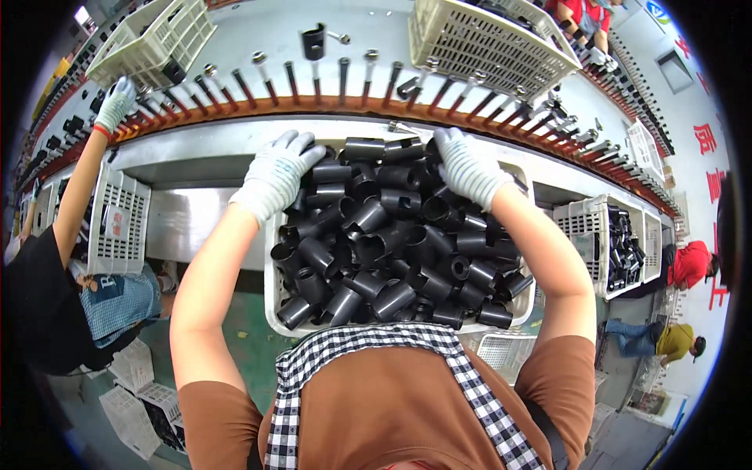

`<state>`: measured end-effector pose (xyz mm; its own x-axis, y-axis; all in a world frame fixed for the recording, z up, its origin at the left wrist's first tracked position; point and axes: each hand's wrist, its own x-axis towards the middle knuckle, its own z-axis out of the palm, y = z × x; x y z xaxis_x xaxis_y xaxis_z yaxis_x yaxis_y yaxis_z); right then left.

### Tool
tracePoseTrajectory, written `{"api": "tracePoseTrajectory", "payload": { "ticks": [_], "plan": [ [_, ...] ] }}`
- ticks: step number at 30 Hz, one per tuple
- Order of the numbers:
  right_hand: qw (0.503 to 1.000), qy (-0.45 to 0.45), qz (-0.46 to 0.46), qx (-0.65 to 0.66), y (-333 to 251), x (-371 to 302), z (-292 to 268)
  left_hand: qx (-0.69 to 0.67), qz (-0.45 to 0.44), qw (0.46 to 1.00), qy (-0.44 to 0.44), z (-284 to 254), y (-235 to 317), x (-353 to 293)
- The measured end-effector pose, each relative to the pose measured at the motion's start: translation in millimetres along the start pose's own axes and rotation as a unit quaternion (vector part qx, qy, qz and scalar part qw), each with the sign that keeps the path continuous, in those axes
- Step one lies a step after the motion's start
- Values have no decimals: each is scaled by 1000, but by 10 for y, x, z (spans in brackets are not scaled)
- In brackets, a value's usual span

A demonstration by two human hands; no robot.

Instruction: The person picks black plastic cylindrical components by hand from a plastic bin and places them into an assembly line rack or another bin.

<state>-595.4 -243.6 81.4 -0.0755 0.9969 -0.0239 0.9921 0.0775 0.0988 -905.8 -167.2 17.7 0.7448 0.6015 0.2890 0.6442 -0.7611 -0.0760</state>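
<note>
At far left, a co-worker's gloved hand is seen near the row of rods, with a pale slatted crate below that arm. A second slatted crate is set on the table, behind the rods. The left grip (striped white glove) is laid over the far left part of the heap; tubes are touched by the fingers, but whether any is clasped cannot be told. The heap of black tubes, many notched or cut out, is held in a white tub directly in front of the wearer, piled at mixed angles. Beyond the tub, the way to the back is crossed by a long row of upright rods; behind these a black cylinder is stood on end. A small metal part is left near the tub's far edge. The right grip is placed at the heap's far right, fingers bent downward, clasp hidden. Behind it, a large crate; farther right, a crate beside more black parts.
</note>
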Motion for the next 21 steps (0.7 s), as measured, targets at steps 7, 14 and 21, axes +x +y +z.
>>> {"api": "tracePoseTrajectory", "payload": {
  "ticks": [7, 14, 21],
  "plan": [
    [974, 141, -39, 173, 243, 88, -283, 23, -10, 999, 26, 235, -64, 117],
    [994, 98, -23, 45, 452, 1205, -1098, -80, -115, 970, 198, 369, 22, 60],
    [998, -45, -32, 34, -61, 1889, -651, -191, -140, 919, 317, 388, 8, -17]
  ]
}}
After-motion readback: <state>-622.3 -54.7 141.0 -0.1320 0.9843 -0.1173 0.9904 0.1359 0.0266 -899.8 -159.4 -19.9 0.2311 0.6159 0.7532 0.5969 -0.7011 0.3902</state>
